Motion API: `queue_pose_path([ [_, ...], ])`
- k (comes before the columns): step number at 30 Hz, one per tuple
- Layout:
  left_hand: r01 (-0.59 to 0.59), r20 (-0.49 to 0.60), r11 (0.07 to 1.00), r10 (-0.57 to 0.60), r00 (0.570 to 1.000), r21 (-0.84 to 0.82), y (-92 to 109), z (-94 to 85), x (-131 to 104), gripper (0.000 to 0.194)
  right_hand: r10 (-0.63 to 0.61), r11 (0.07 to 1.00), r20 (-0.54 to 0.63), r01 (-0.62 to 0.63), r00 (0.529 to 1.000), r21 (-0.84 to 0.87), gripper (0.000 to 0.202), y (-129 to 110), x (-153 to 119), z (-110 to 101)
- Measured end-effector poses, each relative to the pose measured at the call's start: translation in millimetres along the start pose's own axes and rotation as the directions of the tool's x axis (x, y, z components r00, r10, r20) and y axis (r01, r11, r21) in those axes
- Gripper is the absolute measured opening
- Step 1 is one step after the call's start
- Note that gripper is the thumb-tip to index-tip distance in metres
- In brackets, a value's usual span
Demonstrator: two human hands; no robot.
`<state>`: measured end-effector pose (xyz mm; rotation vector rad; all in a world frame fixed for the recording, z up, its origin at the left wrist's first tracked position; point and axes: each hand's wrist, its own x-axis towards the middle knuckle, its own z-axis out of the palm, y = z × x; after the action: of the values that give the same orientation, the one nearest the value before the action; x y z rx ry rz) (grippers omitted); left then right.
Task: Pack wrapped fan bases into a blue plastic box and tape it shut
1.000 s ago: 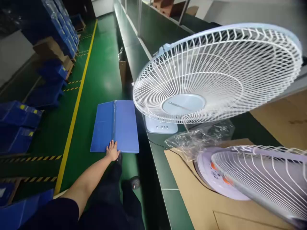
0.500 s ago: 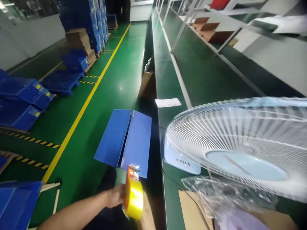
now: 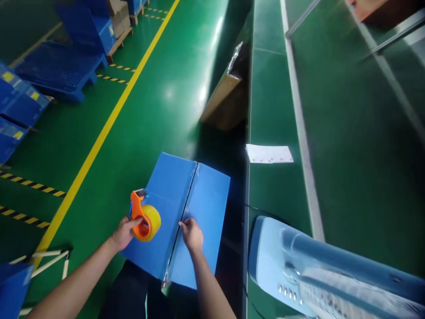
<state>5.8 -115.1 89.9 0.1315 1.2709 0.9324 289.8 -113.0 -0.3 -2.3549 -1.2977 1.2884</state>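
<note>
A blue cardboard box [image 3: 212, 204] stands upright in front of me, its two top flaps folded in with a narrow gap between them. Clear tape shows at the near and far ends of that seam. My left hand [image 3: 124, 232] grips an orange tape dispenser [image 3: 136, 206] carrying a roll of yellow tape [image 3: 154, 221], held over the left flap. On the seam near its middle, my right hand [image 3: 192, 235] has its thumb and fingers pinched at the edge of the right flap.
A green workbench [image 3: 268, 186] runs along the right, bearing a white paper [image 3: 269, 154] and a light-blue fan [image 3: 282, 261]. Farther along the bench's side stands an open brown carton [image 3: 221, 102]. Blue boxes [image 3: 20, 102] and a blue pallet [image 3: 59, 66] lie beyond the yellow floor line [image 3: 99, 141].
My view has tipped down toward the box. The dispenser has gone left in my left hand, and my right hand has come away from beside it onto the seam.
</note>
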Motion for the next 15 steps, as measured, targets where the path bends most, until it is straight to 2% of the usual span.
queue_pose_path([
  [2,-0.051,0.017,0.998,0.05,0.999,0.04,9,11.2,17,0.073,0.074,0.996,0.019,-0.074,0.997,-0.042,0.019,1,15,10],
  [4,-0.098,0.042,0.99,0.094,0.995,0.1,4,24.8,36,0.079,0.125,0.99,0.037,-0.123,0.991,-0.066,0.02,4,20,15],
  [7,-0.168,0.064,0.967,0.158,0.985,0.193,-22,51.0,67,0.075,0.157,0.985,0.067,-0.152,0.985,-0.083,0.018,8,25,17],
  [10,-0.233,0.059,0.918,0.226,0.972,0.321,-52,84.7,92,0.07,0.165,0.984,0.105,-0.156,0.981,-0.082,0.022,13,32,15],
  [15,-0.307,0.017,0.758,0.365,0.931,0.576,-90,135.1,112,0.069,0.137,0.987,0.152,-0.122,0.979,-0.1,0.039,31,43,9],
])
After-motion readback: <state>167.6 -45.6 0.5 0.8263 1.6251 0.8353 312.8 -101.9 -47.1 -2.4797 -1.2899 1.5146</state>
